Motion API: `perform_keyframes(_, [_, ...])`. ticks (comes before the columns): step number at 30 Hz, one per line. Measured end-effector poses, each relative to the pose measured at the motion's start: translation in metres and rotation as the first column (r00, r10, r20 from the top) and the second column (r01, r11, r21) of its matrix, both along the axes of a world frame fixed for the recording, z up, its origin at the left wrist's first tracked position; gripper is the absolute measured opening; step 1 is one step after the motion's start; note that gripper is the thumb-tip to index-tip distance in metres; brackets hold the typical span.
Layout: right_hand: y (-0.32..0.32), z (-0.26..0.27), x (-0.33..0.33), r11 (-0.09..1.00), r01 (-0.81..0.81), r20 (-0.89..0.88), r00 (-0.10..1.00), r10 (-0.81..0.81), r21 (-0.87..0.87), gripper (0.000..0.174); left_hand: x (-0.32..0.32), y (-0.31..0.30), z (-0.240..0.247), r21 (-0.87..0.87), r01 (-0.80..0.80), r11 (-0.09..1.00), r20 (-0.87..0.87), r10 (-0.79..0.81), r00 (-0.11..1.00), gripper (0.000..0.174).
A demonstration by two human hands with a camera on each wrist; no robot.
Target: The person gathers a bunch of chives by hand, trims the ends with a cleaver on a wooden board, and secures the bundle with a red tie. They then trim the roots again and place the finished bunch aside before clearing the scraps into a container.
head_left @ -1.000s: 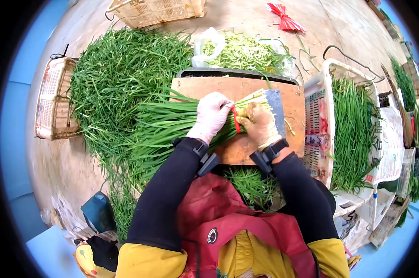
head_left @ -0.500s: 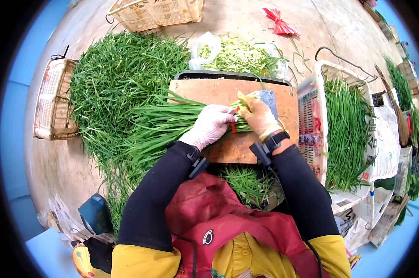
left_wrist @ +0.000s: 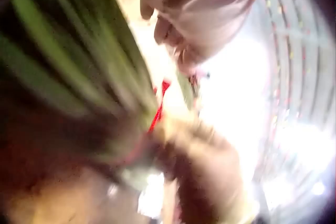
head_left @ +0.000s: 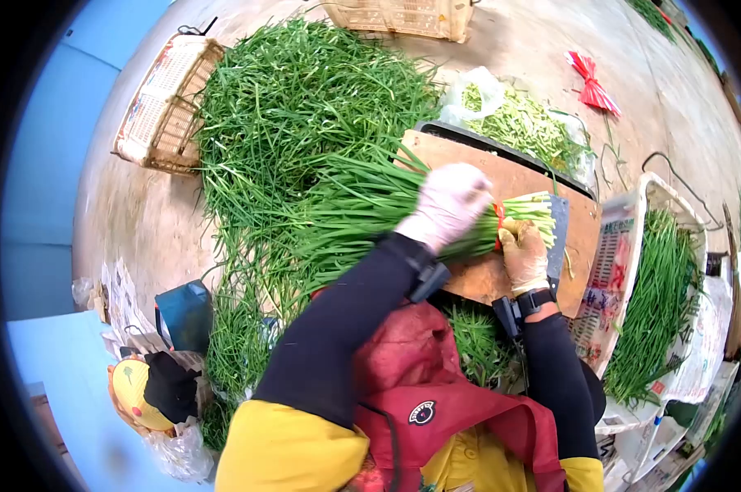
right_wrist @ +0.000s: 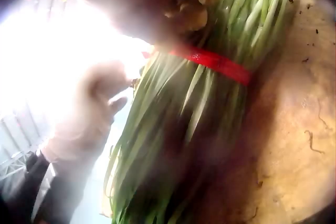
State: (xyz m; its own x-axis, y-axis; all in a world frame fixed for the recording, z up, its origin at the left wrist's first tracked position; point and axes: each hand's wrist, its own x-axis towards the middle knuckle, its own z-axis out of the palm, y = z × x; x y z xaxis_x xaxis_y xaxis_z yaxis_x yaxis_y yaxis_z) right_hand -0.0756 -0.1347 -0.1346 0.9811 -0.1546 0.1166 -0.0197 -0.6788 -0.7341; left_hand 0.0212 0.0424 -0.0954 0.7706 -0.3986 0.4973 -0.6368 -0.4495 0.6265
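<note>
A bunch of garlic chives, bound by a red tie, lies across a wooden board. Its pale cut stems point right and the green leaves spread left. My gloved right hand grips the stem end at the tie, thumb on top. The gloved left hand is raised over the leaves just left of the tie, fingers loosely curled with nothing evident in them. In the right wrist view, that left hand is apart from the bunch. A flat grey plate lies under the stem ends.
A large heap of loose chives spreads at the left. Behind the board lie pale trimmed stems on clear plastic. A crate of chives stands at the right. Red ties lie on the floor, and another crate stands far left.
My left hand has let go of the tie and lifted off the bunch. The right hand has shifted its grip onto the stems near the tie. The head view has turned left.
</note>
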Motion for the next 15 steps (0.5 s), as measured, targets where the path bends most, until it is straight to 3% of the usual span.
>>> perform_keyframes(1, [-0.001, 0.0, -0.001, 0.999, -0.016, 0.027, 0.999, 0.017, -0.032, 0.013, 0.001, 0.022, 0.015, -0.014, -0.021, 1.0, -0.03, 0.02, 0.999, 0.012])
perform_keyframes(3, [-0.003, 0.0, -0.003, 0.999, -0.028, 0.034, 0.999, 0.028, 0.021, 0.012, 0.005, 0.071, 0.021, 0.16, -0.088, 0.983, -0.202, 0.12, 0.972, 0.011])
perform_keyframes(6, [0.001, 0.004, -0.005, 0.999, 0.01, 0.038, 0.999, -0.012, 0.05, 0.012, -0.001, 0.125, 0.02, 0.425, -0.052, 0.904, -0.321, 0.204, 0.925, 0.016])
perform_keyframes(7, [0.0, 0.002, -0.005, 0.999, 0.012, 0.038, 0.999, -0.014, 0.046, 0.012, -0.004, 0.132, 0.023, 0.538, 0.026, 0.843, -0.379, 0.214, 0.901, 0.015])
perform_keyframes(15, [-0.002, 0.002, -0.008, 0.995, 0.019, -0.021, 1.0, -0.017, 0.1, 0.014, -0.022, 0.133, 0.024, 0.537, 0.071, 0.841, -0.263, 0.086, 0.961, 0.022])
